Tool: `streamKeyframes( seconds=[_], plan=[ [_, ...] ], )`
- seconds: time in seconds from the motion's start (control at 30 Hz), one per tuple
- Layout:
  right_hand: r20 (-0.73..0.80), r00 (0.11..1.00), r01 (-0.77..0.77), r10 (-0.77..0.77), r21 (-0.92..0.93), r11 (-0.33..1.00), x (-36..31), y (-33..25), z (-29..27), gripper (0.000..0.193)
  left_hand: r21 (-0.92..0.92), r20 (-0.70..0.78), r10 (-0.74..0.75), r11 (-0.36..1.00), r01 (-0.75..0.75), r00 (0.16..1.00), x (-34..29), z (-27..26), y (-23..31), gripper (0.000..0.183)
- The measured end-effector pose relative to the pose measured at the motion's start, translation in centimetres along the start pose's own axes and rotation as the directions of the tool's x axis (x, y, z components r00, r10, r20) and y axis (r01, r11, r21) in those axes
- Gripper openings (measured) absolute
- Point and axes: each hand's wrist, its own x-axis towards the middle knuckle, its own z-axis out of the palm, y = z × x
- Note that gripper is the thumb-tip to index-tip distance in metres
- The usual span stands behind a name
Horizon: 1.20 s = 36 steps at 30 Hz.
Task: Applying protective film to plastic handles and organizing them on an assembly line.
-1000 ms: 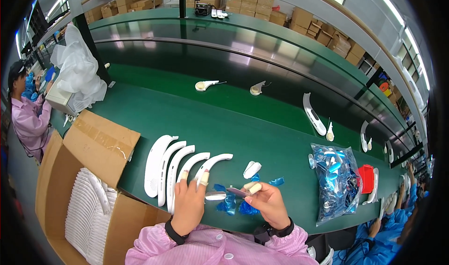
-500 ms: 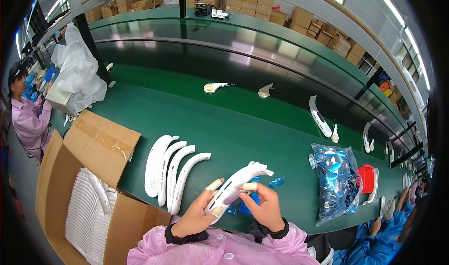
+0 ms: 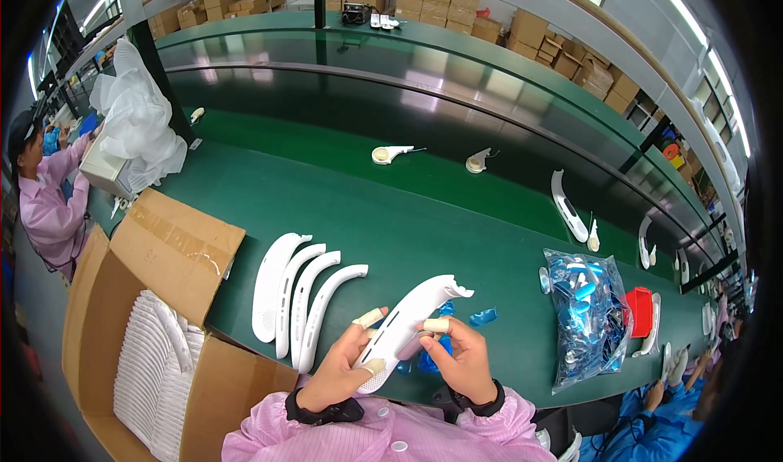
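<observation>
My left hand [image 3: 338,376] is wrapped round the lower part of a white curved plastic shell [image 3: 418,307], held tilted above the bench's near edge. The shell has slots along its side and small holes at its lower end. My right hand [image 3: 461,356] pinches a small shiny, pinkish-looking piece [image 3: 412,346] against the shell's right side; the fingers partly hide it. Pale finger covers sit on several fingertips. Under and beside the right hand lie crumpled bits of blue film [image 3: 484,316]. Left of my hands, several similar white shells [image 3: 330,303] lie side by side.
An open cardboard box [image 3: 196,389] of stacked white shells stands at left. At right are a clear bag [image 3: 583,315] of blue-filmed pieces and a red bin [image 3: 639,311]. White parts [image 3: 393,154] ride the green belt beyond. Co-workers sit on both sides.
The shell has turned in my hands, showing more of its broad white face and its holed lower end. Parts on the belt have shifted right. My right hand keeps its pinch.
</observation>
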Motion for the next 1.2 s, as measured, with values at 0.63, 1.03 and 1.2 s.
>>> streamKeyframes(
  seconds=[0.63,1.03,1.2],
  plan=[
    [0.013,0.86,0.427,-0.511,-0.566,0.705,0.1,0.6,1.3,0.034,-0.005,-0.116,0.065,0.998,-0.066,0.991,0.4,1.4,-1.1,0.07],
    [-0.129,0.985,0.109,-0.113,-0.035,0.993,-0.7,1.6,1.2,0.081,0.347,-0.173,0.189,0.93,-0.12,0.967,-0.1,2.5,-1.5,0.058],
    [-0.065,0.997,0.033,-0.036,-0.041,0.999,-0.7,2.6,0.4,0.059,0.527,-0.124,0.249,0.837,-0.148,0.961,-0.2,2.8,-0.8,0.053]
  ],
)
